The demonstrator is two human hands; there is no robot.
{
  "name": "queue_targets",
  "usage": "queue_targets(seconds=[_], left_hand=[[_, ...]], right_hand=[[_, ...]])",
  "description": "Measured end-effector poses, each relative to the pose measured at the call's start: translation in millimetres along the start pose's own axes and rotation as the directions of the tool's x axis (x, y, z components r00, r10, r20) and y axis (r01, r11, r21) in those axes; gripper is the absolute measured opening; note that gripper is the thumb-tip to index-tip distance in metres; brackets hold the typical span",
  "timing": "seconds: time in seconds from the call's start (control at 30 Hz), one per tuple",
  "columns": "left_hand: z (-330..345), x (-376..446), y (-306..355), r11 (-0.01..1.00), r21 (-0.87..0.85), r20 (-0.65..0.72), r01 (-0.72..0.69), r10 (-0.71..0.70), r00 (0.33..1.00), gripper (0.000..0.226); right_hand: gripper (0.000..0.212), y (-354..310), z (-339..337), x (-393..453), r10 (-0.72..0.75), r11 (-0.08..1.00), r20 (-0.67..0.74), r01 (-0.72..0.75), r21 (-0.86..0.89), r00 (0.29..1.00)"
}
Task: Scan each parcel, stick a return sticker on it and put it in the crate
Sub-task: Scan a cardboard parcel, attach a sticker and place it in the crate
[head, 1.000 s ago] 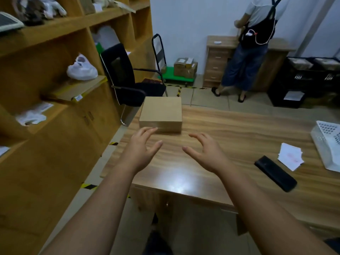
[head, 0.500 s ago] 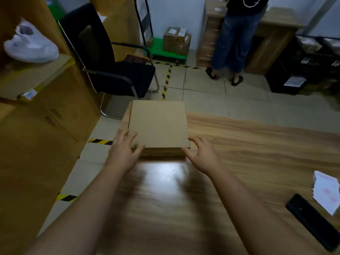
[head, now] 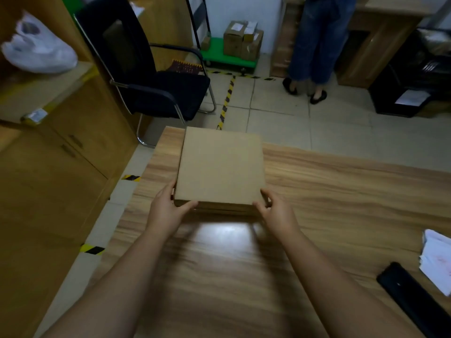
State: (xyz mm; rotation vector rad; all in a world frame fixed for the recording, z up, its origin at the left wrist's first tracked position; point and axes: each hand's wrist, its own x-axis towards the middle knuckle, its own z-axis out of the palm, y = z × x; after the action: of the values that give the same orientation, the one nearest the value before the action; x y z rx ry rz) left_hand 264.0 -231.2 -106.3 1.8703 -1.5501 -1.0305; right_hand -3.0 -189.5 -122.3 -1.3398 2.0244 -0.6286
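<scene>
**Two-handed grip on the near corners of a parcel**

The parcel (head: 220, 167), a flat plain cardboard box, lies at the far left corner of the wooden table (head: 341, 191), its top face bare: no sticker shows on it. The left hand (head: 166, 211) grips the near left corner, thumb along the front edge and fingers on the left side. The right hand (head: 277, 213) grips the near right corner, thumb at the front edge and fingers curled round the side. With 2 hands at opposite corners, the wide, shallow box can probably be kept level while it is drawn nearer. The black scanner (head: 415, 303) and the stack of white stickers (head: 436, 259) lie well apart from the parcel at the table's right edge, so the parcel likely has to come toward them before scanning. No crate shows in view. Beyond the table stand a black chair (head: 158, 81) and a person (head: 317, 40).
</scene>
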Motion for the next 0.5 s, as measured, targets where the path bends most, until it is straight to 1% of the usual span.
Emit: queue_targets(seconds=[0.07, 0.13, 0.2, 0.23, 0.3, 0.37, 0.4, 0.43, 0.5], left_hand=[[12.2, -26.5, 19.3, 0.996, -0.090, -0.020, -0.003, 0.002, 1.000, 0.089], [26.2, -53.5, 42.1, 0.988, -0.133, -0.027, -0.080, 0.077, 0.997, 0.081], [40.6, -81.8, 66.6, 0.977, -0.095, -0.041, -0.190, 0.187, 0.982, 0.075], [48.4, -95.8, 78.3, 0.971, -0.036, -0.048, -0.238, 0.237, 0.970, 0.074], [66.6, -121.2, 96.4, 0.952, 0.051, -0.062, -0.301, 0.303, 0.951, 0.071], [86.3, -144.0, 113.4, 0.948, 0.032, -0.027, -0.316, 0.316, 0.948, 0.069], [96.8, -154.8, 121.8, 0.945, 0.005, 0.001, -0.328, 0.327, 0.945, 0.070], [106.5, -163.3, 128.5, 0.939, -0.027, 0.031, -0.342, 0.343, 0.939, 0.072], [123.8, -176.6, 141.9, 0.927, -0.066, 0.053, -0.368, 0.372, 0.927, 0.075]], right_hand=[[0.049, 29.5, -19.6, -21.9, 0.043, 0.997, -0.003, -0.042, 0.069, 0.999], [0.051, 60.2, -38.3, -47.0, 0.080, 0.983, 0.008, -0.080, 0.167, 0.997], [0.053, 88.6, -53.7, -70.9, 0.103, 0.962, 0.047, -0.112, 0.250, 0.994], [0.053, 101.0, -60.7, -80.5, 0.113, 0.952, 0.071, -0.128, 0.277, 0.991], [0.054, 124.2, -71.9, -91.9, 0.121, 0.952, 0.118, -0.149, 0.266, 0.986], [0.053, 137.3, -86.7, -98.6, 0.120, 0.963, 0.155, -0.153, 0.221, 0.981], [0.050, 140.4, -96.3, -100.8, 0.125, 0.968, 0.148, -0.153, 0.201, 0.981], [0.047, 141.7, -107.2, -101.7, 0.116, 0.970, 0.111, -0.137, 0.199, 0.987], [0.040, 137.7, -132.3, -103.5, 0.059, 0.965, 0.003, -0.058, 0.255, 0.998]])
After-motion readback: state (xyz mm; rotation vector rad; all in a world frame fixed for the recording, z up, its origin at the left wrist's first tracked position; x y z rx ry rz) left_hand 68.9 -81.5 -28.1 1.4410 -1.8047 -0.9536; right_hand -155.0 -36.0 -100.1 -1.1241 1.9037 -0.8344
